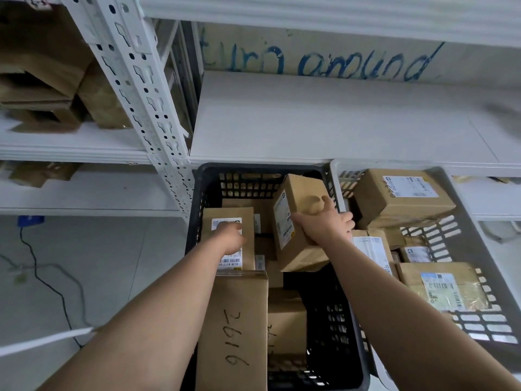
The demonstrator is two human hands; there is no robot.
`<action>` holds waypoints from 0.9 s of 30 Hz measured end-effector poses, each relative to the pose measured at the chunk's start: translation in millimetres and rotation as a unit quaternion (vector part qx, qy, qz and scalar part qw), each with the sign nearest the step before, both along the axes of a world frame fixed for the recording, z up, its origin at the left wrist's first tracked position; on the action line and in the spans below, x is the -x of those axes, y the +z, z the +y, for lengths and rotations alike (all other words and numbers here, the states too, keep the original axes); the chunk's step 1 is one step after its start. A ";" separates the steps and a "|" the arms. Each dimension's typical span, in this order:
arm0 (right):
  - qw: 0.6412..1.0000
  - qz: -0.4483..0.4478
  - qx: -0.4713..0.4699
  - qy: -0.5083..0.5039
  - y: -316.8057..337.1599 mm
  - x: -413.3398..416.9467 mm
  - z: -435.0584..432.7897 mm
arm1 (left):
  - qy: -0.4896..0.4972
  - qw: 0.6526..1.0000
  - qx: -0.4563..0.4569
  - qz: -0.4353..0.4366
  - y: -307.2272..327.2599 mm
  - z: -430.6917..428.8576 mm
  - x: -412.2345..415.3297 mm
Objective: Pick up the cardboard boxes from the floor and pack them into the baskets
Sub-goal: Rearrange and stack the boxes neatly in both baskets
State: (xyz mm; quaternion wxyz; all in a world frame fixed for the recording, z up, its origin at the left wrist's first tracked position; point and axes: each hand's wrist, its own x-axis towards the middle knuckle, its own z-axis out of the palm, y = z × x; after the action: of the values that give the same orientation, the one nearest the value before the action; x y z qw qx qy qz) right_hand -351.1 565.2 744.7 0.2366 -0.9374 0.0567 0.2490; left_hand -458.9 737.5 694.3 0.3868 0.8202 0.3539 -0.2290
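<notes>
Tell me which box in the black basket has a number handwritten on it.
The long cardboard box nearest the camera, marked 2616 in black pen; the boxes under the left hand and right hand carry printed labels.

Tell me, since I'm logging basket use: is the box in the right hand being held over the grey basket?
No, the right hand holds its box over the black basket.

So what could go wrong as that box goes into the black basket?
1. The right hand holds the tilted box from one side, above the black basket; it might slip and drop onto the boxes below.
2. The left hand rests on a labelled box right beside it, so the fingers could get pinched.
3. The basket already looks crowded, with the tall box marked 2616 standing upright; the new one may not settle flat.
</notes>
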 end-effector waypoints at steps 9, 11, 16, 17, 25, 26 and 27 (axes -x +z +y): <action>0.989 -0.116 0.084 0.016 -35.2 11.2 23.0 | -0.068 0.996 -0.057 0.011 -15.3 10.8 -6.4; 0.990 -0.114 0.088 0.013 -43.6 12.7 27.0 | -0.072 0.996 -0.049 0.011 -18.9 13.1 -6.8; 0.990 -0.095 0.104 0.017 -63.2 25.3 28.4 | -0.073 0.996 -0.044 0.000 -24.8 17.6 -4.8; 0.991 -0.091 0.101 0.021 -64.0 25.0 27.8 | -0.073 0.996 -0.049 -0.003 -23.9 17.4 -5.1; 0.992 -0.121 0.037 0.032 -18.2 0.3 27.8 | -0.107 0.988 -0.102 -0.045 -20.1 10.6 -9.1; 0.991 -0.130 0.029 0.029 -11.1 -3.1 25.4 | -0.107 0.987 -0.103 -0.058 -19.1 10.4 -9.5; 0.989 -0.142 0.021 0.026 -3.8 -6.0 22.1 | -0.104 0.987 -0.097 -0.069 -17.5 10.1 -10.1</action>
State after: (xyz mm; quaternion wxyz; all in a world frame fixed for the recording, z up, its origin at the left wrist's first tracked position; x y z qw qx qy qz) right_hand -345.2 587.3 740.9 0.2158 -0.9693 0.0028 0.1180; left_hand -448.8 747.6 676.8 0.3033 0.8999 0.2599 -0.1752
